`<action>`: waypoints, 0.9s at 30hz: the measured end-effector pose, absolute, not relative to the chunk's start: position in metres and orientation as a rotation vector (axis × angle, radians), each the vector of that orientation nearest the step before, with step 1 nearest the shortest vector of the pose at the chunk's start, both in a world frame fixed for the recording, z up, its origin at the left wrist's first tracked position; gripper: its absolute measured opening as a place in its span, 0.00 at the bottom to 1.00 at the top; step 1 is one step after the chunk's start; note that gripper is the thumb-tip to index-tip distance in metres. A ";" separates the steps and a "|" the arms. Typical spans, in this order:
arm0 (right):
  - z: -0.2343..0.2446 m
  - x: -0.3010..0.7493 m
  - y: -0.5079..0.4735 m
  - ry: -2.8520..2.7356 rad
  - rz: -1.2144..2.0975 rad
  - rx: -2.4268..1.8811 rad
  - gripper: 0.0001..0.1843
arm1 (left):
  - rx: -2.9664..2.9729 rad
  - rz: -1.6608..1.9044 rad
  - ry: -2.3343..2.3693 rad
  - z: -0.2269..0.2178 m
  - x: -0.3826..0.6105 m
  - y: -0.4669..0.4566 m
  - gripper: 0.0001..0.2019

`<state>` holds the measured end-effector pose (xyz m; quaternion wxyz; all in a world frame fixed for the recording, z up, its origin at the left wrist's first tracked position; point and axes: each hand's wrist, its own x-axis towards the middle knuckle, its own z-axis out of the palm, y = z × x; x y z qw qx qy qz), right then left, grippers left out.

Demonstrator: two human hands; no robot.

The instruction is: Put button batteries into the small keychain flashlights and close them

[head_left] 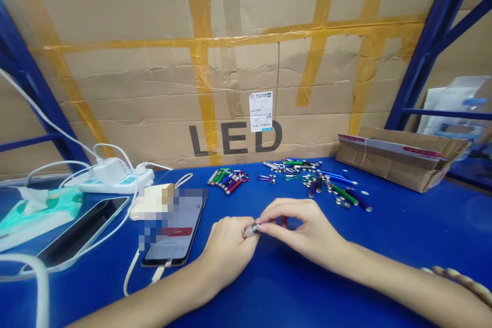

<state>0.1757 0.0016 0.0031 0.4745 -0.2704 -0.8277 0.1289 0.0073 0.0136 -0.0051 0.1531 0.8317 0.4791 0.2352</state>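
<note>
My left hand (233, 245) grips a small silver tube (249, 231) above the desk (292, 297) while my right hand (307, 225) pinches its end; if either hold slackens, the tube could slip and roll away.

Here the left hand (232, 246) hides most of a small silvery piece (250, 230), the phone (179, 246) is partly lost in blocky blur, the tissue pack (57, 206) runs off-picture at left, and metal bits (343, 204) toward the tabletop's (415, 241) far edge are too tiny to read!
</note>
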 end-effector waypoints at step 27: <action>0.008 0.173 -0.014 -2.353 0.752 -0.963 0.16 | 2.882 0.050 1.497 0.003 0.014 -0.007 0.16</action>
